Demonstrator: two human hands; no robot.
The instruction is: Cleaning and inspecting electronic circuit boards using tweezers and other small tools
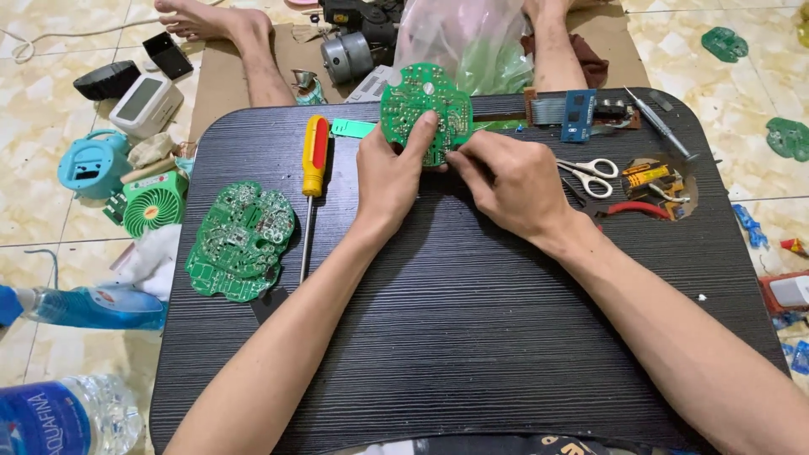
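Note:
My left hand (pixel 389 173) holds a round green circuit board (pixel 421 105) upright at the far middle of the black table (pixel 472 320), thumb on its face. My right hand (pixel 510 181) pinches the board's lower right edge with the fingertips. A second green circuit board (pixel 240 240) lies flat on the table to the left. Between it and my left hand lies a screwdriver (pixel 313 168) with a yellow and red handle, tip toward me.
White-handled scissors (pixel 590 175), red pliers (pixel 636 208) and small yellow parts sit at the right by a cup recess. A thin screwdriver (pixel 661 126), a blue board with ribbon cable (pixel 577 114), a motor (pixel 345 57), a plastic bag (pixel 472 42), a small green fan (pixel 152 206) and bottles (pixel 67 417) surround the table.

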